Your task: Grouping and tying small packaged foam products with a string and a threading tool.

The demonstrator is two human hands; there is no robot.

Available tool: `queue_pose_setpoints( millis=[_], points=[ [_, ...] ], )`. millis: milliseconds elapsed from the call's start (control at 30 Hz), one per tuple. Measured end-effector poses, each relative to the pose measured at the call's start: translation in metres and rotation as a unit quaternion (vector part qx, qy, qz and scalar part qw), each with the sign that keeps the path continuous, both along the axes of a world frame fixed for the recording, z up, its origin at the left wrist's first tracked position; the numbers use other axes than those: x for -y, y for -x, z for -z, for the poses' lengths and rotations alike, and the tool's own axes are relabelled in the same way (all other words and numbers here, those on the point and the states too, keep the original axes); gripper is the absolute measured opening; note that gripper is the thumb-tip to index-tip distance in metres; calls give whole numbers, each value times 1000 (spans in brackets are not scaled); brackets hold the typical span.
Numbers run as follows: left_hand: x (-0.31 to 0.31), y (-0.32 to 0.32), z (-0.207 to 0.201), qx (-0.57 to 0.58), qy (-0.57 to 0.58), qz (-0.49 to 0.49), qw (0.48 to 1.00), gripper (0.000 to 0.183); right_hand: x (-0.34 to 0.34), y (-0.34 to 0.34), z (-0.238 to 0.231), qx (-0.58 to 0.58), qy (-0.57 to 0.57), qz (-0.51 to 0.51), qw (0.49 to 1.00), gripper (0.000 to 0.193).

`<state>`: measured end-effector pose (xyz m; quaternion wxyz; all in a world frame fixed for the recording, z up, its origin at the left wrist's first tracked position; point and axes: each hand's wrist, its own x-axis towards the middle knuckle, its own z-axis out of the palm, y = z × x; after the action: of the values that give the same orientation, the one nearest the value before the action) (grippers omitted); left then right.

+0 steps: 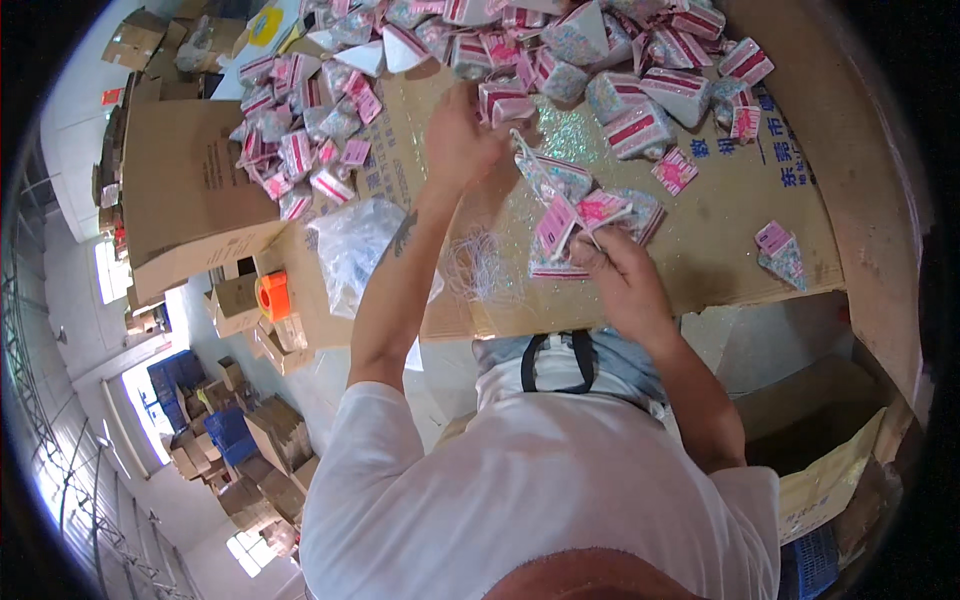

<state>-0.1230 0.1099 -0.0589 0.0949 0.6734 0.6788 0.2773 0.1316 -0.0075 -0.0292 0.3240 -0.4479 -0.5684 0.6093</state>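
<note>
Over the middle of the cardboard-topped table, my right hand point(625, 290) pinches the gathered ends of a small cluster of cake-slice wedges point(560, 175) in glittery wrapping. Pink tags point(555, 228) hang at its fingertips. Further up, my left hand point(465, 138) is closed at the upper end of a pale strip that runs down to that cluster. What exactly its fingers hold is too small to make out. Just beyond its fingers lies another cake-slice wedge point(505, 103), white with a dark pink stripe. Loose fine white strings point(475, 265) lie between my forearms.
A large heap of wrapped wedges point(640, 95) covers the far side, with a smaller pile point(300, 140) at left. A clear plastic bag point(350, 245) sits by my left forearm. One tagged wedge point(782, 260) lies at right. An orange tape roll point(272, 296) is beside cartons.
</note>
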Motion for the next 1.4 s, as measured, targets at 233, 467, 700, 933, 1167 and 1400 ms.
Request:
queue_pose_setpoints(
  millis=[233, 467, 700, 933, 1167, 1400],
  points=[
    [1, 34, 10, 539, 102, -23, 836, 42, -5, -8, 2, -5, 10, 42, 999, 23],
    [31, 49, -41, 770, 178, 88, 606, 72, -11, -5, -1, -3, 3, 18, 1000, 21],
    [60, 38, -75, 792, 188, 69, 577, 81, -4, 2, -2, 64, -19, -39, 997, 25],
    [77, 31, -78, 824, 143, 92, 541, 72, -3, 5, -15, 109, -9, -100, 989, 29],
    [87, 13, -89, 731, 131, 81, 665, 69, 5, 6, -8, 77, 6, -72, 994, 29],
    [95, 1, -96, 678, 137, 140, 708, 73, 2, 11, -7, 67, 25, -64, 995, 27]
  ],
)
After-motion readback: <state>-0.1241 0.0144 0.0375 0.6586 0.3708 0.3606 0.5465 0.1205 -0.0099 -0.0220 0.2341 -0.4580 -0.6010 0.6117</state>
